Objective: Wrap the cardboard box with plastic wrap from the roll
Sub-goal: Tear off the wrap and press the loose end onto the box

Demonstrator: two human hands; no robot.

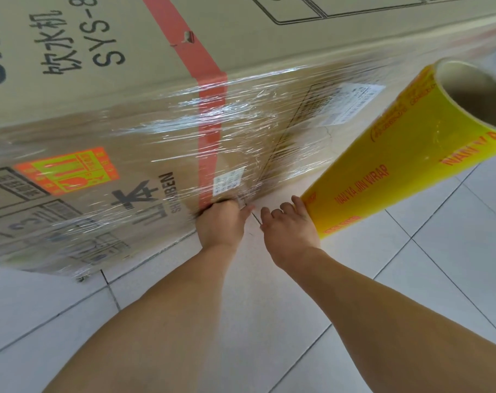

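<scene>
A large cardboard box (144,89) with black print and a red tape band stands on the tiled floor. Its near side is covered in clear plastic wrap (212,129), wrinkled and shiny. My left hand (222,219) is at the box's lower edge, its fingers curled on the bunched film there. My right hand (290,225) holds the lower end of a yellow plastic wrap roll (383,157), fingers spread along it. The roll tilts up to the right, its open cardboard core facing me. A sheet of film stretches from the roll towards the box.
White floor tiles (425,251) with dark grout lines spread below and to the right of the box. A small white label (351,102) sits under the film on the box's right part.
</scene>
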